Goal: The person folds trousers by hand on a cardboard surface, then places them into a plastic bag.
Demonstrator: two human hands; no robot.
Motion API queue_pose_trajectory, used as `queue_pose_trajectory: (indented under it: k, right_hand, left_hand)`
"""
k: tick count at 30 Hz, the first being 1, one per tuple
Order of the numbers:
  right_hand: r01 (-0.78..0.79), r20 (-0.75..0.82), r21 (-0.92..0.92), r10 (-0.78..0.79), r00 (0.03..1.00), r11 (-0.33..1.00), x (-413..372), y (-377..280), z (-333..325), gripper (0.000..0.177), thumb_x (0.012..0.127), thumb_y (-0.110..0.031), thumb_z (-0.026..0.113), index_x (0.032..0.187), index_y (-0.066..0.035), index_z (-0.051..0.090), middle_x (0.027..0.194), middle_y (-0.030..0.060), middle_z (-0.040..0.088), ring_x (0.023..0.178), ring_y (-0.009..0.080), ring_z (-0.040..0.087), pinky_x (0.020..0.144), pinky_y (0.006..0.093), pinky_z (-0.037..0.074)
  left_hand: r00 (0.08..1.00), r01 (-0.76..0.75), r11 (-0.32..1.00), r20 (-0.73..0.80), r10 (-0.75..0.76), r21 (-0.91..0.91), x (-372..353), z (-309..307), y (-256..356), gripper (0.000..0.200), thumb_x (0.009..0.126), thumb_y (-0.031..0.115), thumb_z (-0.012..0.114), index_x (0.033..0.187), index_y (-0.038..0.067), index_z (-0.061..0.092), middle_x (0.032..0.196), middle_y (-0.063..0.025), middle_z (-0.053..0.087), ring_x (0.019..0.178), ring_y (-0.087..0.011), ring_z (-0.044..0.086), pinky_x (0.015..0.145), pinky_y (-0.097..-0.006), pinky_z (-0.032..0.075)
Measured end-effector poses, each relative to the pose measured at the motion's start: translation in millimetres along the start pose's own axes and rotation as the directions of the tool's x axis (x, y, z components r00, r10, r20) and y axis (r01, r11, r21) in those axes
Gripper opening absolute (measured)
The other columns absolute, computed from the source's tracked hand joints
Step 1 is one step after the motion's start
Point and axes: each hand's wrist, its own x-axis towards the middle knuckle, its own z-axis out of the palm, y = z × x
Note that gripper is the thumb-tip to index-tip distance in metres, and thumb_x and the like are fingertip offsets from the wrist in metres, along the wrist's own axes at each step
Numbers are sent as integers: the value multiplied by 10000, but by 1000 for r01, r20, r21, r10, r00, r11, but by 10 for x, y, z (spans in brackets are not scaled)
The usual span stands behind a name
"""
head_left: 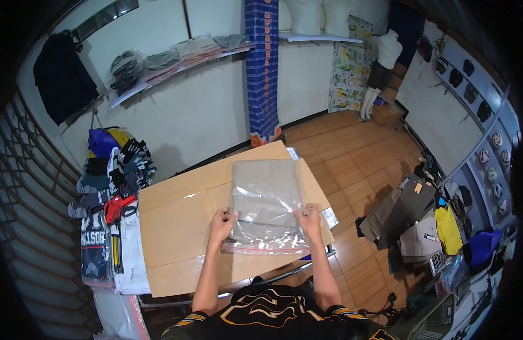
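A clear plastic bag (264,246) with a folded grey-beige garment (267,190) inside lies flat on a brown cardboard sheet (176,226). The bag's lower edge, with a pink-red strip along it, faces my body. My left hand (221,224) pinches the bag's left side. On the opposite side, my right hand (309,220) has its fingers closed on the bag's right edge. The garment's fabric reaches down to about the level of my hands, and wrinkled plastic extends below it.
Socks (131,164) and packed clothes (96,255) are piled left of the cardboard. Wrapped garments fill a wall shelf (182,58). A blue pillar (262,73) stands behind. Trousers (403,209) and a yellow cloth (447,229) lie at the right.
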Motion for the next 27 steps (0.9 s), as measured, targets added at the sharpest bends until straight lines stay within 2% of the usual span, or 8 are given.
queue_pose_trajectory:
  k: [3,5,7,12,17,21,23,27]
  right_hand:
    - [-71,224,122,42,974,990,33,100,-208,693,819,-230,823,1320,94,471,951,168,700,834,217,675,731,338,545]
    - [-23,212,116,-2,977,993,107,303,-426,635,833,-167,808,1314,106,498,854,105,682,745,145,628,633,296,508]
    - [-132,403,180,49,914,975,35,254,-867,561,830,-149,808,1274,90,564,751,38,632,667,91,558,568,277,446]
    - [-182,419,275,53,906,944,-74,476,-2035,194,813,-81,741,966,-9,647,732,-21,602,599,59,480,517,246,348]
    - [-272,262,341,187,947,900,-106,1016,-3210,229,794,-66,719,1000,8,654,777,10,644,659,77,545,549,257,396]
    - [-360,138,242,336,932,901,-237,1317,-4094,243,753,-74,737,971,12,669,786,23,653,656,76,533,557,250,384]
    - [-348,59,31,346,936,937,-278,1764,-4412,210,754,-117,764,913,-7,679,760,0,635,639,67,505,550,247,363]
    - [-445,-44,247,469,882,861,-487,1824,-4764,191,808,-164,787,869,-11,689,794,-6,644,711,80,539,628,247,411]
  left_hand:
    - [992,28,999,123,-31,30,-42,146,166,585,905,319,750,1275,-95,564,1061,-199,722,947,-220,689,831,-324,534]
    - [984,64,998,165,-61,-12,-123,317,312,537,925,298,734,1253,-98,582,1091,-184,718,971,-216,681,847,-325,533]
    - [935,158,977,340,-101,-144,-189,534,331,502,931,265,727,1260,-88,590,1139,-170,704,1026,-217,662,899,-330,519]
    - [916,142,984,392,-90,-108,-710,1499,683,527,903,196,730,1305,-98,558,1206,-185,673,1102,-232,633,988,-345,480]
    - [855,51,993,519,12,-107,-1154,2705,1036,557,860,161,725,1306,-111,531,1201,-200,673,1075,-248,649,966,-353,495]
    - [741,-5,996,668,67,-94,-1357,3648,1234,478,846,160,712,1231,-96,590,1106,-185,707,1019,-235,664,909,-353,511]
    - [697,-42,998,715,59,-42,-1470,4054,1370,436,840,161,706,1188,-87,615,1072,-181,718,1000,-218,664,893,-351,512]
    - [596,-137,990,800,66,20,-1584,4630,1485,429,832,181,718,1156,-82,619,1062,-191,717,988,-244,670,892,-363,508]
